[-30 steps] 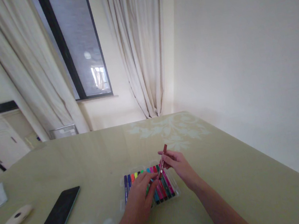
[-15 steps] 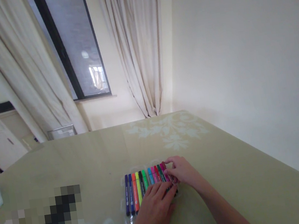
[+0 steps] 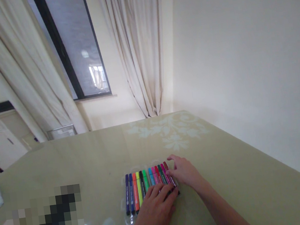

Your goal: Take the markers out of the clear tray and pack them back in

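Greenish table [image 3: 76, 162] filling lower frame, pale curtain [image 3: 142, 54] hanging upper centre. Brown marker [image 3: 165, 165], one second ago tilting above clear case [image 3: 122, 204], now lying at row's right end, lower centre, completing that edge. Right hand [image 3: 183, 170] parting thumb and forefinger, apparently gripping nothing; left hand [image 3: 161, 199] spreading loosely over markers' [image 3: 135, 192] lower ends, palm hidden.

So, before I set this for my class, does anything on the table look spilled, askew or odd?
Nothing stands out among the markers: those showing lie side by side in the clear case, though the left hand hides some lower ends. The dark thing at lower left looks odd: it shows mostly as coarse blocks.
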Demonstrator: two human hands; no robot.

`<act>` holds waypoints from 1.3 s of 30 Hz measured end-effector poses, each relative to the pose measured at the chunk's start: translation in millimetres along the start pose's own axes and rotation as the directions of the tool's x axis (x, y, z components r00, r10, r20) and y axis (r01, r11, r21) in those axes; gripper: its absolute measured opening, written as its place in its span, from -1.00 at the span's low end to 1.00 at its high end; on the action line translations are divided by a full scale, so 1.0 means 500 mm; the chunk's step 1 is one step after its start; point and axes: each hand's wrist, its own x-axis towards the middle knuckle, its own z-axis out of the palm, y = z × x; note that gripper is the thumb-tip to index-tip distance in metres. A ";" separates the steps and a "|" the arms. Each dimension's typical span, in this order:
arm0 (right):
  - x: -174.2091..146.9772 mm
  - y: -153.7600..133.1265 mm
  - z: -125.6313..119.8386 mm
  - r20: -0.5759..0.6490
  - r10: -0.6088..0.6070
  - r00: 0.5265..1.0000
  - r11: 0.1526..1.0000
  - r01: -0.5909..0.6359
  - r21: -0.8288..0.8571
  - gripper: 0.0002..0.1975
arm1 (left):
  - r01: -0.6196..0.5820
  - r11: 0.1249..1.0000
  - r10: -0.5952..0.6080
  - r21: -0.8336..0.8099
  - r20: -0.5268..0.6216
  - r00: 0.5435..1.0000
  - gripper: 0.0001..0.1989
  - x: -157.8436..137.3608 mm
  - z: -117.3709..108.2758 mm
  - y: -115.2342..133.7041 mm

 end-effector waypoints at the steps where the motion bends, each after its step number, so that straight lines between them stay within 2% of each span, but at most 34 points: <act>1: 0.003 0.005 0.001 0.008 -0.009 1.000 1.000 0.009 0.022 -0.45 | -0.003 1.000 0.003 -0.003 0.002 1.000 -0.46 0.000 -0.001 0.000; 4: 0.013 0.021 0.005 0.092 -0.024 0.996 0.988 0.009 0.154 -0.45 | -0.004 1.000 0.004 -0.021 0.005 1.000 -0.49 0.001 -0.001 0.000; 7: 0.020 0.030 0.009 0.185 -0.009 0.983 0.952 -0.048 0.301 -0.44 | 0.024 0.999 -0.024 -0.037 0.012 1.000 -0.51 0.003 0.001 0.000; 11: 0.023 0.034 0.014 0.180 -0.011 0.984 0.927 -0.057 0.371 -0.47 | 0.032 0.998 -0.031 -0.051 0.022 0.999 -0.53 0.004 0.002 0.001; 17: 0.029 0.042 0.016 0.169 -0.079 0.982 0.913 0.003 0.409 -0.47 | 0.044 0.998 -0.043 -0.054 0.028 0.999 -0.50 0.003 0.004 0.001; 23: 0.037 0.047 0.023 0.145 -0.118 0.982 0.906 0.047 0.420 -0.38 | 0.061 0.998 -0.060 -0.020 0.051 0.997 -0.46 0.007 0.002 0.003; 27: 0.044 0.049 0.032 0.127 -0.126 0.984 0.917 0.067 0.393 -0.53 | 0.084 0.996 -0.085 0.013 0.061 0.995 -0.40 0.005 -0.002 0.002; 31: 0.043 0.045 0.038 0.082 -0.195 0.977 0.926 0.156 0.344 -0.55 | 0.143 0.988 -0.143 0.054 -0.011 0.990 -0.37 0.001 0.004 -0.012; 35: 0.036 0.029 0.037 -0.001 -0.276 0.961 0.943 0.271 0.196 -0.62 | 0.214 0.972 -0.212 0.096 -0.033 0.977 -0.48 0.005 0.015 -0.026; 39: 0.030 0.014 0.033 0.002 -0.286 0.958 0.948 0.283 0.145 -0.66 | 0.226 0.969 -0.222 0.097 -0.048 0.974 -0.54 0.010 0.023 -0.028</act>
